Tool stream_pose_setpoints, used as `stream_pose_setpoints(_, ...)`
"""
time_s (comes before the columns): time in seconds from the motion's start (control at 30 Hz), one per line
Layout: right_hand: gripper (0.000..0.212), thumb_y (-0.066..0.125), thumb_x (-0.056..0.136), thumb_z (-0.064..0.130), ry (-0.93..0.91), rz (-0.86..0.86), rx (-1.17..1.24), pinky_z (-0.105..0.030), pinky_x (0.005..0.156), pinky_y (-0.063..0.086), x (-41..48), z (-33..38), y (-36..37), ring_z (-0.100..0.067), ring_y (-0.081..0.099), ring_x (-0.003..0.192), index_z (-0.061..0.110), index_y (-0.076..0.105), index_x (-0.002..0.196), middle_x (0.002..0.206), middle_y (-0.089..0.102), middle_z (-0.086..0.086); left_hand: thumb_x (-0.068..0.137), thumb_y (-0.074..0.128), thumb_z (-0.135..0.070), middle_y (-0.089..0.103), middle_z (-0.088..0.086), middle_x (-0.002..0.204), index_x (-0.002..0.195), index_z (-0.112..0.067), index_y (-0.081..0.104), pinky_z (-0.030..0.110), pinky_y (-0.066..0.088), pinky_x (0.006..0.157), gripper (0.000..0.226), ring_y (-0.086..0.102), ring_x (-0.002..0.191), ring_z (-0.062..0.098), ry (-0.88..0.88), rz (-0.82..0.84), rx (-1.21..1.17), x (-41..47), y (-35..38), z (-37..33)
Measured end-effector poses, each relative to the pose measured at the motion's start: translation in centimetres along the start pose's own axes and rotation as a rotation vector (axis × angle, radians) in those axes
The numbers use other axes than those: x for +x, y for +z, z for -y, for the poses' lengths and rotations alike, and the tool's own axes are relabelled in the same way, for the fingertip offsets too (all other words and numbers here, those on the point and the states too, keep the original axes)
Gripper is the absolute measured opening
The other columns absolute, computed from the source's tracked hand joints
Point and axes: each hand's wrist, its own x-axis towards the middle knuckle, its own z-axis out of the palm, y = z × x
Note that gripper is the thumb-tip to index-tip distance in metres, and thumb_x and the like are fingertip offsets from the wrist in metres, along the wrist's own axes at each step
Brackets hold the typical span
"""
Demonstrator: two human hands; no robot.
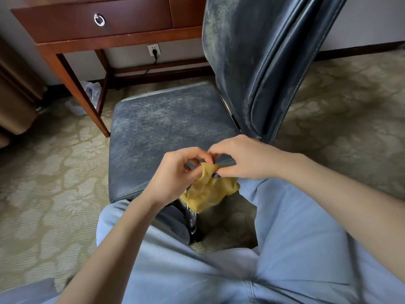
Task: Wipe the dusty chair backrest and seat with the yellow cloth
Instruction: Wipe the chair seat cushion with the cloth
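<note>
Right now I am pinching the yellow cloth (209, 189) with my left hand (177, 174) and right hand (243, 159) over the seat's (157, 128) near edge; seat and backrest (245, 51) are looking dusty, unwiped.

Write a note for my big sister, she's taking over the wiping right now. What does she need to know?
Left hand: pinches the top edge of the yellow cloth.
Right hand: pinches the same edge, right beside the left.
Cloth: bunched, hanging from both hands over the near edge of the seat.
Chair: right in front, with the backrest upright on the right.
Done: cloth picked up; no wiped patch shows.
Left: wipe the backrest and the seat, both grey with dust all over.
</note>
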Motion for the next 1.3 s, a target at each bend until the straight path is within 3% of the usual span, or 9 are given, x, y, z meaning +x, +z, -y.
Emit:
stream_pose_setpoints(0.07,0.005,0.067,0.084,0.027,0.021,-0.013,0.026,-0.027,0.072,0.048,-0.1,0.0,0.0,-0.002,0.059,0.081,0.025,0.065,0.089,0.085,0.068,0.01,0.079,0.069,0.005,0.068,-0.007,0.081,0.082,-0.022,0.068,0.026,0.052,0.065,0.027,0.064,0.071,0.014,0.01,-0.055,0.004,-0.3,0.2,0.1)
stream_pose_setpoints(0.17,0.008,0.066,0.086,0.021,0.012,-0.055,0.031,-0.009,0.061,0.036,-0.3,0.2,-0.2,0.011,0.054,0.073,0.029,0.066,0.085,0.081,0.067,0.013,0.075,0.076,-0.008,0.066,-0.008,0.08,0.086,-0.02,0.063,0.026,0.051,0.065,0.02,0.063,0.072,0.014,-0.039,-0.158,-0.096,-1.0,0.9,0.8)
stream_pose_setpoints(0.4,0.01,0.067,0.085,0.024,-0.004,-0.048,-0.061,-0.018,0.064,0.041,-0.9,0.8,-0.4,0.006,0.053,0.07,0.032,0.063,0.081,0.078,0.064,0.015,0.085,0.067,-0.005,0.069,-0.006,0.078,0.082,-0.019,0.065,0.019,0.05,0.072,0.014,0.066,0.077,0.008,-0.193,-0.144,-0.162,-1.6,2.0,2.9)
stream_pose_setpoints(0.63,0.005,0.061,0.083,0.022,0.011,-0.05,-0.242,-0.024,0.065,0.034,-1.4,0.7,0.2,-0.007,0.051,0.075,0.027,0.06,0.084,0.08,0.062,0.011,0.084,0.067,-0.006,0.068,-0.003,0.078,0.08,-0.014,0.067,0.019,0.049,0.078,0.009,0.064,0.078,0.007,-0.108,-0.183,-0.117,-0.8,1.5,1.5)
stream_pose_setpoints(0.83,0.005,0.058,0.085,0.025,0.042,-0.1,-0.112,-0.03,0.069,0.04,-1.0,0.5,1.0,-0.013,0.053,0.081,0.026,0.053,0.088,0.087,0.058,0.009,0.087,0.063,-0.007,0.066,-0.008,0.075,0.082,-0.015,0.065,0.019,0.049,0.073,0.01,0.063,0.073,0.005,-0.116,-0.104,-0.081,-1.0,1.4,1.9)
stream_pose_setpoints(0.93,0.009,0.056,0.086,0.027,0.089,-0.128,-0.027,-0.038,0.071,0.048,-0.6,0.4,1.5,-0.017,0.057,0.085,0.024,0.048,0.087,0.088,0.058,0.008,0.091,0.059,-0.006,0.065,-0.007,0.076,0.085,-0.01,0.062,0.021,0.049,0.07,0.008,0.061,0.073,0.006,-0.182,-0.109,-0.245,-1.4,1.7,2.4)
stream_pose_setpoints(1.07,0.013,0.05,0.089,0.026,0.135,-0.095,-0.046,-0.037,0.058,0.044,-0.1,0.2,2.9,-0.023,0.053,0.066,0.021,0.039,0.087,0.07,0.055,0.003,0.091,0.058,-0.01,0.065,0.013,0.086,0.093,0.003,0.059,0.031,0.05,0.079,0.013,0.061,0.082,0.015,-0.247,-0.071,-0.42,-1.9,2.9,2.9)
stream_pose_setpoints(1.17,0.013,0.047,0.092,0.022,0.146,-0.049,-0.11,-0.032,0.05,0.029,0.0,-0.4,3.8,-0.02,0.043,0.056,0.018,0.036,0.088,0.061,0.045,0.004,0.082,0.056,-0.014,0.065,0.01,0.093,0.1,0.002,0.058,0.027,0.049,0.084,0.025,0.061,0.089,0.017,-0.312,0.006,-0.497,-2.4,3.4,3.6)
stream_pose_setpoints(1.3,0.013,0.048,0.093,0.02,0.144,0.036,-0.063,-0.039,0.053,0.036,-0.2,-1.4,5.2,-0.021,0.046,0.057,0.018,0.036,0.088,0.065,0.048,0.002,0.087,0.063,-0.003,0.069,0.007,0.098,0.099,-0.006,0.06,0.034,0.053,0.088,0.013,0.066,0.093,0.019,-0.369,0.036,-0.371,-2.5,4.4,5.1)
